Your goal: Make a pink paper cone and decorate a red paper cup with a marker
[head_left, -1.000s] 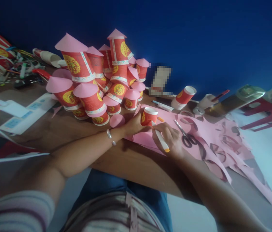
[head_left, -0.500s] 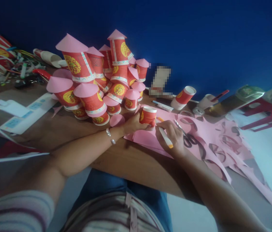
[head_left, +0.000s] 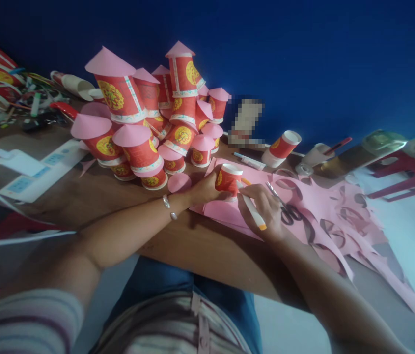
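Observation:
My left hand (head_left: 209, 189) is closed around a red paper cup (head_left: 229, 179) with a white rim and a yellow emblem, held over pink paper (head_left: 216, 212). In my right hand (head_left: 264, 211) is a white marker (head_left: 254, 212) with an orange end, its other end close to the cup's right side. Whether the tip touches the cup I cannot tell. Dark-handled scissors (head_left: 291, 215) lie just right of my right hand. Left of the cup, a pink paper disc or cone (head_left: 179, 182) rests on the table.
Several red cups with pink cone tops (head_left: 137, 147) are stacked at the back left. A white power strip (head_left: 45, 169) lies at left. Cut pink paper scraps (head_left: 340, 226) cover the right side. Two stacked cups (head_left: 282, 148) and a pen (head_left: 249, 161) stand or lie behind.
The cup in my left hand has shifted slightly right and turned a little, with its rim tilting. My right hand keeps the marker beside it, nearly still.

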The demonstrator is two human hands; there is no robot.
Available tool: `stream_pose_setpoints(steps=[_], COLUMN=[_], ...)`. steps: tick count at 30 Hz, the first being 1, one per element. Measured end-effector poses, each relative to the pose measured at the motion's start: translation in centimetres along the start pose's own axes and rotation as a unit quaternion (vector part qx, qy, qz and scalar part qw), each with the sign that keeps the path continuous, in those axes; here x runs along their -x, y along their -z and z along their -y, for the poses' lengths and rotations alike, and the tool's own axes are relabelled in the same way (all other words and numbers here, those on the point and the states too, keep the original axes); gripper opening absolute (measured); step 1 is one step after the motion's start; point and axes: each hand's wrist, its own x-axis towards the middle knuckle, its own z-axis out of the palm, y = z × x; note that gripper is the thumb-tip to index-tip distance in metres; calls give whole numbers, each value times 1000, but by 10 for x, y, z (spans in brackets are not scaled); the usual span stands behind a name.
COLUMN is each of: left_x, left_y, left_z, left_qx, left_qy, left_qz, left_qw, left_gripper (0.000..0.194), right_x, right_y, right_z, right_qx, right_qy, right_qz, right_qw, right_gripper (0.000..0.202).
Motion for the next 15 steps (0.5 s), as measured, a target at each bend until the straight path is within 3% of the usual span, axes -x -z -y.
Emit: stream_pose_setpoints(steps=[5, 15], left_x=[-2, -1], left_y=[0, -2], left_z=[3, 2], left_qx=[28, 36], left_qy=[-3, -2], left_qz=[16, -18], left_qw=[999, 999], left_gripper=[85, 81], right_x=[1, 0], right_y=[0, -2], right_z=[-1, 4], right_qx=[0, 12], right_qy=[-1, 4], right_qz=[1, 17], right_qw=[1000, 1000], right_gripper=[33, 16])
